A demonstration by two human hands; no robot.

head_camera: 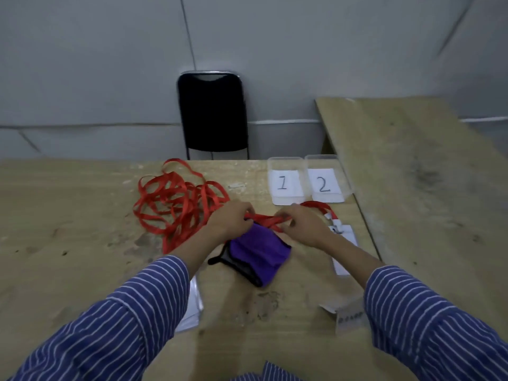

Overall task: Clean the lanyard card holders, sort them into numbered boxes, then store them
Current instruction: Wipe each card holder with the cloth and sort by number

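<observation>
Both hands on one red strap (pixel 265 219), just above the purple cloth (pixel 259 250): left hand (pixel 229 220) grip pinching one end, right hand (pixel 301 225) grip pinching the other. We risk snagging the tangled lanyard pile (pixel 176 204) left of the cloth; boxes 1 (pixel 286 180) and 2 (pixel 324 178) beyond.

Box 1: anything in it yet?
Looks empty: box 1 shows only its paper label through clear walls; no red strap or holder inside.

Red lanyard (pixel 264 219) taut above cloth (pixel 258 251)
</observation>
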